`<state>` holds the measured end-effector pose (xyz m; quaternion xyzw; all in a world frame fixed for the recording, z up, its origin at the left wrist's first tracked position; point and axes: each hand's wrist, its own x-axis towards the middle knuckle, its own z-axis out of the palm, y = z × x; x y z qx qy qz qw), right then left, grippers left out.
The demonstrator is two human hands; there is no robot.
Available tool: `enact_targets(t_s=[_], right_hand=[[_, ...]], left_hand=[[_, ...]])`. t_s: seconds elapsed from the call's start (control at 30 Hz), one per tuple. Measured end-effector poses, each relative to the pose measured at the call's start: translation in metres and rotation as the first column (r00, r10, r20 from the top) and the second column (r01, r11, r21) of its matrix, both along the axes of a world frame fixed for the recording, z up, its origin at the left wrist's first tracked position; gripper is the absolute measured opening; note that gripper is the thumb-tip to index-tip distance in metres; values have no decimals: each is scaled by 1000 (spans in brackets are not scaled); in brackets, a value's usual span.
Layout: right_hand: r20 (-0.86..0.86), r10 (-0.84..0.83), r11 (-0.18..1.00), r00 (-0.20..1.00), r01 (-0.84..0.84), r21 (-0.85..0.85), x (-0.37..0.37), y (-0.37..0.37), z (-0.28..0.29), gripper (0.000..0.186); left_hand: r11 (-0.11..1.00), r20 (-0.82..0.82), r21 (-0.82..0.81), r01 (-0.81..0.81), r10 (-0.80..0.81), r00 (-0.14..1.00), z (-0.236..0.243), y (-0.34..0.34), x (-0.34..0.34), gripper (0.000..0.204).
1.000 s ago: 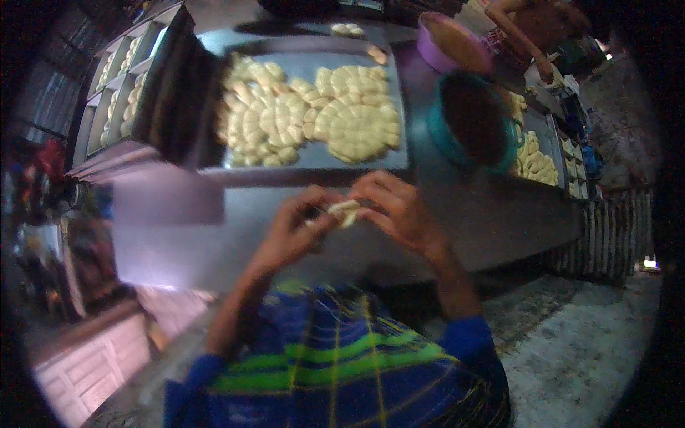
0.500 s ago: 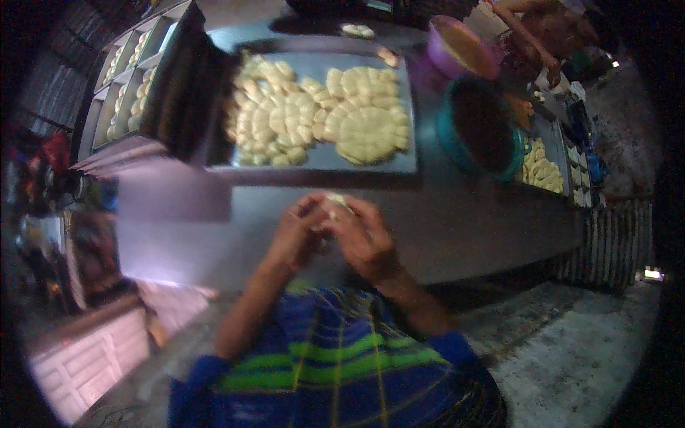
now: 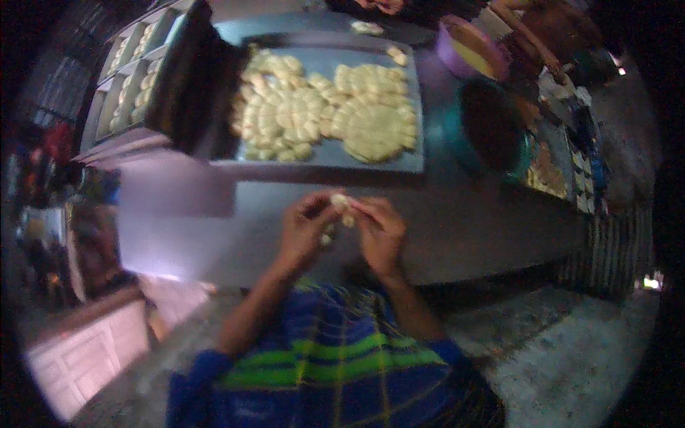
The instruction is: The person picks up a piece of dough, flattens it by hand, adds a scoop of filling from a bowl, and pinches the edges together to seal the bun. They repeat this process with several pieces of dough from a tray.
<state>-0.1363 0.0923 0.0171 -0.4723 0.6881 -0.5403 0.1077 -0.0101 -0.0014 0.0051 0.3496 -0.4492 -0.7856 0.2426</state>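
Note:
Over the near part of the dark table (image 3: 278, 246), both of my hands are closed on one small pale piece of dough (image 3: 340, 202). My left hand (image 3: 305, 225) pinches its left side, and my right hand (image 3: 383, 227) grips the right side with bent fingers. Pale bits of dough also show low between the hands; I cannot tell whether they belong to the same piece. Just beyond my hands lies a metal tray (image 3: 325, 152), covered with many pale dough pieces (image 3: 371, 132) packed together in rounded clusters.
A teal tub (image 3: 457, 132) with dark contents stands right of the tray, and a purple basin (image 3: 457, 57) behind it. At left rises a rack (image 3: 107, 89) holding pale dough pieces. Another person's arm (image 3: 531, 36) reaches in at the far right. More dough (image 3: 546, 175) lies beyond the tub.
My fingers have shifted on the dough and my hands have parted slightly, so more of it shows between them. Part of another person has appeared at the top edge.

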Motion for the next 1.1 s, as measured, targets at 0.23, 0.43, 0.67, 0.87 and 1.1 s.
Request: enact_targets(t_s=[0.23, 0.43, 0.67, 0.87, 1.1], right_hand=[[-505, 220, 971, 834, -234, 35, -11, 6, 11, 35], [-115, 57, 988, 992, -39, 150, 0, 2, 24, 25], [103, 163, 937, 981, -186, 295, -13, 2, 14, 16], [86, 288, 897, 954, -300, 323, -26, 5, 7, 14], [529, 120, 826, 840, -381, 416, -30, 9, -10, 16]], left_hand=[[989, 12, 147, 2, -4, 1000, 3, 1, 2, 33], [949, 33, -290, 121, -117, 993, 7, 4, 17, 29], [980, 112, -109, 167, -155, 982, 12, 2, 21, 15], [977, 125, -146, 155, -137, 983, 2, 5, 23, 12], [989, -26, 34, 143, -142, 990, 3, 7, 22, 50]])
